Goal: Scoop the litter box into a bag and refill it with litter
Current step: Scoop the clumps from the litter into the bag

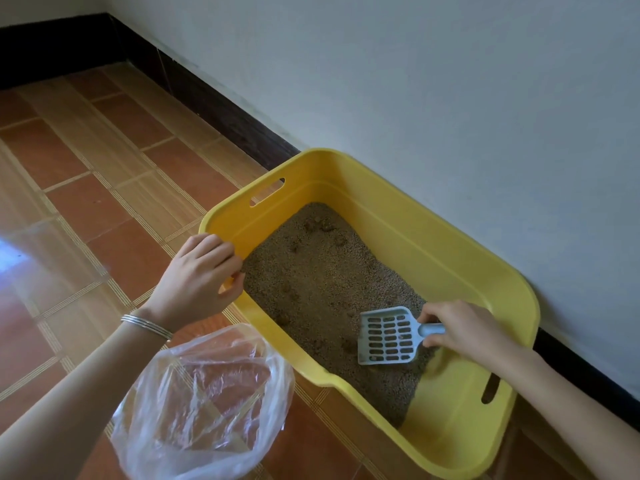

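Note:
A yellow plastic litter box stands on the floor against the wall, holding brown litter with several darker clumps. My left hand grips the box's near-left rim, a silver bangle on its wrist. My right hand holds the handle of a pale blue slotted scoop, whose head lies on the litter with a few brown bits in it. A clear plastic bag stands open on the floor just left of the box, below my left forearm.
The floor is brown and tan tile. A white wall with a dark baseboard runs behind the box, which nearly touches it. The near end of the box floor is bare yellow plastic.

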The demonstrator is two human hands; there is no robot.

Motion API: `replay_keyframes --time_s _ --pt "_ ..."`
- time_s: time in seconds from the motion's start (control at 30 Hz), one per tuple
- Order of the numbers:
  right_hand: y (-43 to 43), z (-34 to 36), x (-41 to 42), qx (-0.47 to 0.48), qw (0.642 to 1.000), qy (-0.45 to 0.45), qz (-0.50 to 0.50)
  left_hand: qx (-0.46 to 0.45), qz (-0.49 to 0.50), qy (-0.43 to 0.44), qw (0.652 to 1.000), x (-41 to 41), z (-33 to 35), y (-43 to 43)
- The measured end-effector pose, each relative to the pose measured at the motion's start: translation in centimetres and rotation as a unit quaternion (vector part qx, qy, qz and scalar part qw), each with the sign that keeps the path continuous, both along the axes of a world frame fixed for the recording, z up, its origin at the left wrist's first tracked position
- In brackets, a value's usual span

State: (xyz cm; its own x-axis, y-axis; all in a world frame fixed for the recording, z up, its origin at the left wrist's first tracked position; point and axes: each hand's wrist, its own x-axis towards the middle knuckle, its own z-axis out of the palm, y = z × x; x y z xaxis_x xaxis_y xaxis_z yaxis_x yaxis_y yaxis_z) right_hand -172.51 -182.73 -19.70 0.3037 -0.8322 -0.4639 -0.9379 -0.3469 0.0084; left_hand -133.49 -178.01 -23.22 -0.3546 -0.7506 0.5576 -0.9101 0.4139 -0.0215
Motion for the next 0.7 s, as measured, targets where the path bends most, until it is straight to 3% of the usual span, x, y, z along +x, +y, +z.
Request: replay_keyframes --time_s 0.23,0.4,0.7 --pt "-0.5 0.1 -0.6 0.037 0.996 -0.004 0.081 0.054 -0.040 -0.031 0.997 0.9 0.7 0.2" --pt "-0.2 -1.1 0.0 0.040 0.996 -0.064 0.048 0.102 -0.071 -0.015 0.992 1.4 1.3 0.2" --pt "-0.3 -5.2 5.5 0.056 0.971 -0.230 -0.015 0.107 -0.059 -0.012 0.992 0.9 1.2 0.2"
